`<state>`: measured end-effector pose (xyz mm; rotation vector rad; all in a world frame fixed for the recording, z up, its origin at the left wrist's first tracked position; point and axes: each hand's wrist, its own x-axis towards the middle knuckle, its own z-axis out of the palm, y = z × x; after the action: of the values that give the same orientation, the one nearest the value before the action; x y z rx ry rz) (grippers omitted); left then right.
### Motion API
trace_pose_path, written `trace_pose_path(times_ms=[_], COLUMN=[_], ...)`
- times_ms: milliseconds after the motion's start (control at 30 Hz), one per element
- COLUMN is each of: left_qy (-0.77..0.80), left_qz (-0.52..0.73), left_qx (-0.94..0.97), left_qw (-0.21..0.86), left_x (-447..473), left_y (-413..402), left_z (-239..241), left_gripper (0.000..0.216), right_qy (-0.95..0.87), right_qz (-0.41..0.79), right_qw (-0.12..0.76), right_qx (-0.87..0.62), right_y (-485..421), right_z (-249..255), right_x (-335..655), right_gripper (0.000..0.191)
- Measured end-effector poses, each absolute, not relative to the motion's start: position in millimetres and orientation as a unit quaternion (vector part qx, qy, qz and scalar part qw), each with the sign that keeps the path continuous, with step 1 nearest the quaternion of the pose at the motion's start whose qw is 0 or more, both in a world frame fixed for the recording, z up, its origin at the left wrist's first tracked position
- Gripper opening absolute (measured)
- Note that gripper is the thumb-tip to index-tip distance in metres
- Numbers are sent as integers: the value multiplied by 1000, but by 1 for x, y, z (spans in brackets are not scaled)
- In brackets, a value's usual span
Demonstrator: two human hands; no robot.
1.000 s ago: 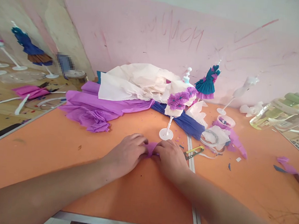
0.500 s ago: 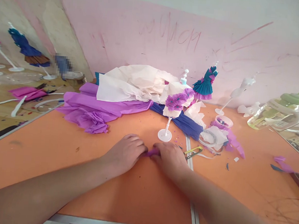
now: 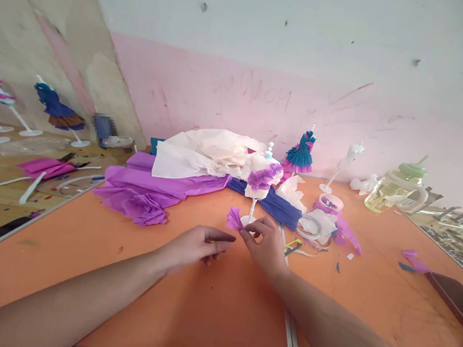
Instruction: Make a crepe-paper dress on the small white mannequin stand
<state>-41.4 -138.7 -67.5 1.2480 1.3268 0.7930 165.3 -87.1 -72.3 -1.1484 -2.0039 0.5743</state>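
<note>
My right hand (image 3: 265, 243) pinches a small gathered piece of purple crepe paper (image 3: 234, 218) between thumb and fingertips, just above the orange table (image 3: 90, 259). My left hand (image 3: 197, 244) hovers beside it with fingers stretched toward the right hand, holding nothing and slightly blurred. Directly behind the hands stands a small white mannequin stand (image 3: 249, 217) wearing a white paper dress with purple flowers (image 3: 261, 177).
Purple (image 3: 143, 194), cream (image 3: 201, 153) and blue (image 3: 282, 210) crepe sheets lie piled at the back. A teal dress figure (image 3: 300, 153), a bare white figure (image 3: 346, 156), a bottle (image 3: 397, 187), a tape roll (image 3: 311, 226), a small cup (image 3: 330, 202) and a yellow cutter (image 3: 293, 246) sit to the right. A mirror (image 3: 27, 148) stands on the left.
Both hands pressed the purple piece onto the table before; now my right hand has lifted it alone and my left has let go. The view has tilted upward.
</note>
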Motion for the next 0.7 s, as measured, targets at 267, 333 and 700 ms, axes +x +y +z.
trace_pose_path(times_ms=[267,333,700], left_qy=[470,461,375], left_qz=[511,523,595], left_qx=[351,332,292], left_qw=[628,636,648], left_x=[-13,-15,-16], left_y=[-136,-135,-131], left_z=[-94,-98,-106], left_gripper=[33,35,20], right_qy=[-748,-745,-717], right_qz=[314,327,383], right_qw=[359,353,330], right_qx=[-461,-462,-480], right_y=[-100,-101,-105], right_z=[-72,-72,-73], right_x=[156,154,146], right_gripper=[13,15,21])
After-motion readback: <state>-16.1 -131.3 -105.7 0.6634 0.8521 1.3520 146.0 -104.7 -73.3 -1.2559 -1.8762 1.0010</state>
